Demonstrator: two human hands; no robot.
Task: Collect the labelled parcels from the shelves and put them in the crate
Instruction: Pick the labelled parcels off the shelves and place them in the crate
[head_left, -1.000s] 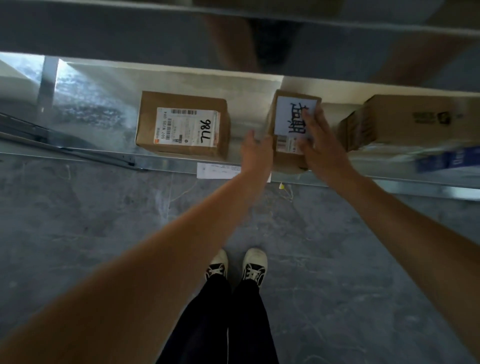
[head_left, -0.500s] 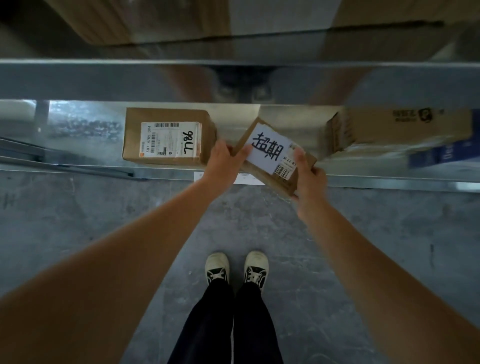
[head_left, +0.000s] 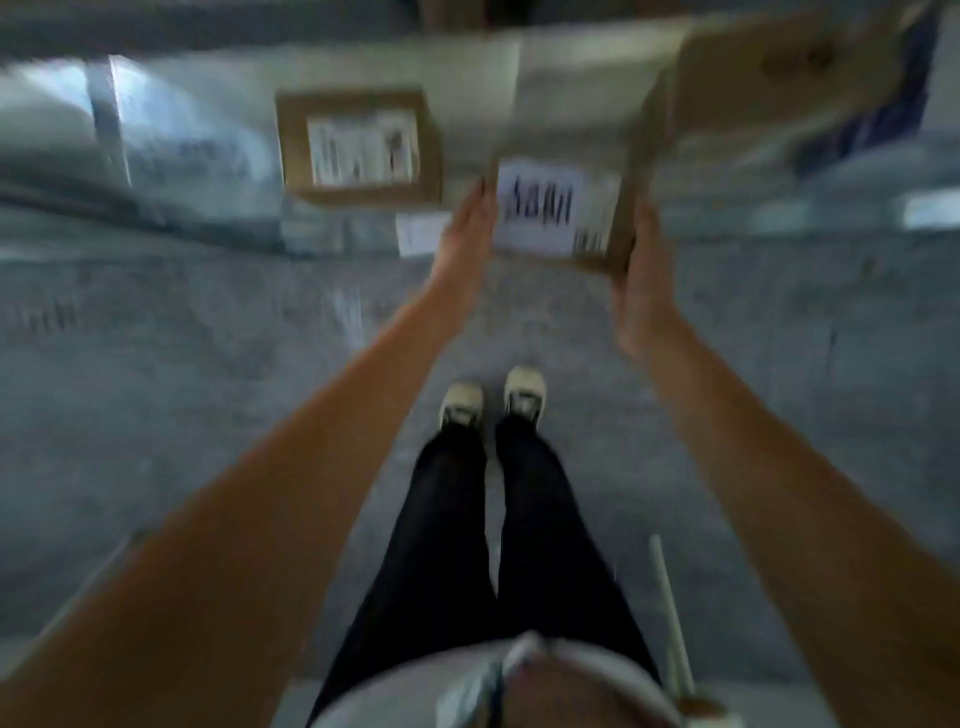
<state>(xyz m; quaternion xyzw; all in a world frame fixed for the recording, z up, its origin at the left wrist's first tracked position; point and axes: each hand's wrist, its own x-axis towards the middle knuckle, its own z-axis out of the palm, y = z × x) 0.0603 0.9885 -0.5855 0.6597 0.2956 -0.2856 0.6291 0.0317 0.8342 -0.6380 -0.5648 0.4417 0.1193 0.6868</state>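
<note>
Heavy motion blur throughout. Three brown cardboard boxes are visible. One small brown cardboard parcel with a white label bearing dark handwritten marks (head_left: 563, 218) is held off the shelf, above the floor, between both hands. The left hand (head_left: 467, 228) lies flat against the parcel's left side, fingers straight and pressed to the cardboard. The right hand (head_left: 641, 280) cups the parcel's right side and lower corner; whether its fingers curl behind the box cannot be told. A second brown rectangular carton with a white printed shipping label (head_left: 361, 145) rests on the grey metal shelf (head_left: 197, 156), just left of the held parcel and apart from it. A third, larger brown carton (head_left: 753, 78) sits on the shelf to the upper right, close behind the held parcel. A small white paper tag (head_left: 418, 234) hangs at the shelf's front edge. The grey mottled concrete floor (head_left: 208, 374) lies below. Two pale shoes (head_left: 491, 400) and black trousers show beneath the arms. A pale thin rod (head_left: 670, 613) stands at lower right.
</note>
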